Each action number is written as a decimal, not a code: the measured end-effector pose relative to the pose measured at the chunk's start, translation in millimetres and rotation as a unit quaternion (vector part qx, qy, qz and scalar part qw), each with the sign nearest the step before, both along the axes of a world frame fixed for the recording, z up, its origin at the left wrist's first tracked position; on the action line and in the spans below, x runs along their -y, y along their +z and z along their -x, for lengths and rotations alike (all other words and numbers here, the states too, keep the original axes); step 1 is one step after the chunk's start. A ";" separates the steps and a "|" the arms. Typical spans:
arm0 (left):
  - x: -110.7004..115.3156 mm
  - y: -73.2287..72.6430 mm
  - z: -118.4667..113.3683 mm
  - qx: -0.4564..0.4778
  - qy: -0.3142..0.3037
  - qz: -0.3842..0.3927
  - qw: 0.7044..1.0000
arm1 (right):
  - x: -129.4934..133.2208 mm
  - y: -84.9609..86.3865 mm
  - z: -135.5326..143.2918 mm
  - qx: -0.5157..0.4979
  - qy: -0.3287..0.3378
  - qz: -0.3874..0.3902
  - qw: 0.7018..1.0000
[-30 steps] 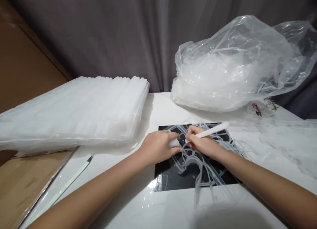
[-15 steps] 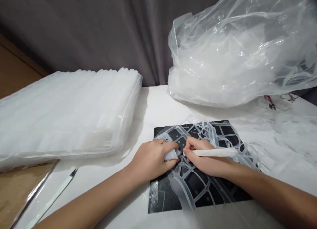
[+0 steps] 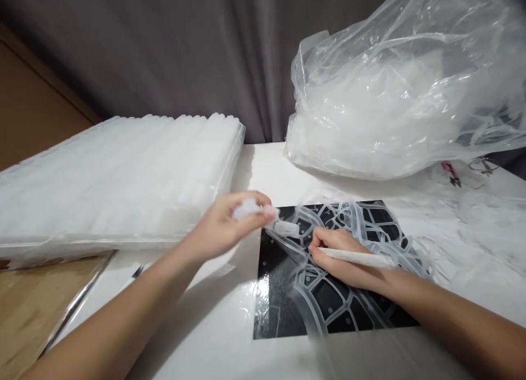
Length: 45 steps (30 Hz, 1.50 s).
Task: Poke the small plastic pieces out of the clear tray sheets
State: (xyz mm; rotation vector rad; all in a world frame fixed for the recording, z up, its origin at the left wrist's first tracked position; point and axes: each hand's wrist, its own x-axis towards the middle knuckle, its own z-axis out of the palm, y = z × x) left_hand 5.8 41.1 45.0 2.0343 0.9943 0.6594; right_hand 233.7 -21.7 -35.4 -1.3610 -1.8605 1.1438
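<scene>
My left hand [image 3: 230, 223] is raised over the left edge of a black mat [image 3: 283, 314], its fingers closed on a translucent white piece [image 3: 247, 208] that is blurred by motion. A small clear piece [image 3: 286, 229] shows just beyond the fingertips. My right hand [image 3: 341, 254] rests over the middle of the mat and grips a white pen-like tool [image 3: 357, 256], its tip hidden at the fingertips. Clear curved plastic strips [image 3: 337, 308] lie tangled across the mat, around and under my right hand.
A wrapped stack of white material [image 3: 123, 177] fills the left side. At the back right stands a large clear plastic bag [image 3: 382, 111] with white contents. Pink-handled cutters [image 3: 451, 173] lie at the right. Cardboard [image 3: 45, 303] is at the lower left.
My left hand has lifted off the mat and moved left and away from me with the white piece. My right hand has stayed nearly in place, still holding the tool.
</scene>
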 end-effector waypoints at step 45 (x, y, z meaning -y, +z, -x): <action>-9.0 -35.7 -0.5 -0.067 0.007 -0.171 0.983 | -42.0 4.2 17.6 0.029 -0.045 0.024 0.998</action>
